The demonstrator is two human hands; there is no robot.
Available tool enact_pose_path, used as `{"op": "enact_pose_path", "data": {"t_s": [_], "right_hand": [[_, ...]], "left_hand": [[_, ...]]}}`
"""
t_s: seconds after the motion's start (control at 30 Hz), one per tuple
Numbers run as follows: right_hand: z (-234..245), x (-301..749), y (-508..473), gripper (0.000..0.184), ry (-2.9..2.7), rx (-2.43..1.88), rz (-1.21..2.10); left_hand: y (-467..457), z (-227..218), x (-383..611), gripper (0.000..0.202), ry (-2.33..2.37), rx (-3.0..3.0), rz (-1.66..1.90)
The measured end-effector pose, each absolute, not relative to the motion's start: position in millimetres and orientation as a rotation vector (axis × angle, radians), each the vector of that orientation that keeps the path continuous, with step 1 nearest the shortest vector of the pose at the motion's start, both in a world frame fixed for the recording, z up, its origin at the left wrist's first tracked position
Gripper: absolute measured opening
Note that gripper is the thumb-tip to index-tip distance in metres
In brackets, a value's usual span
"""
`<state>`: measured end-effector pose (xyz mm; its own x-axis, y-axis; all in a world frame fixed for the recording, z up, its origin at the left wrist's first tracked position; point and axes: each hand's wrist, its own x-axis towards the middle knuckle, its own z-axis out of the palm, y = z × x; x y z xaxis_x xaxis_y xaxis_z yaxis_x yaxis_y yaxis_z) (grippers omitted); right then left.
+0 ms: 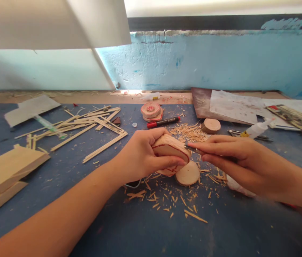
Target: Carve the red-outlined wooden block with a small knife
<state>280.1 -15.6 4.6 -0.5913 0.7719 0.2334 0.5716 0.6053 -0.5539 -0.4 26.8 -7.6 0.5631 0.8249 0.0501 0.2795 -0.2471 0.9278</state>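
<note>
At far left on the blue table I see cardboard pieces and thin sticks. My left hand is clenched around a wood slice at centre, just above a second slice. My right hand pinches a thin blade against its edge, with a glue bottle behind.

Pale wood slice edged red; blue table.
</note>
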Motion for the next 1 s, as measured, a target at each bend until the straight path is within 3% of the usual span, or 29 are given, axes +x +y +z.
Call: {"op": "enact_pose_path", "data": {"t_s": [0.4, 0.53, 0.6, 1.0], "right_hand": [[14, 279, -23, 0.041, -2.339, -1.052, 0.541], [27, 289, -22, 0.04, -2.388, -1.072, 0.618], [29, 291, -23, 0.04, -2.404, -1.073, 0.625], [18, 286, -24, 0.039, -2.491, -0.986, 0.381]], "left_hand": [[27, 3, -4, 0.043, 0.79, 1.703, 0.512], [31, 11, -5, 0.01, 0.681, 1.64, 0.304], [33, 13, -5, 0.005, 0.656, 1.66, 0.278], [33, 1, -7, 0.023, 0.588, 1.647, 0.306]]}}
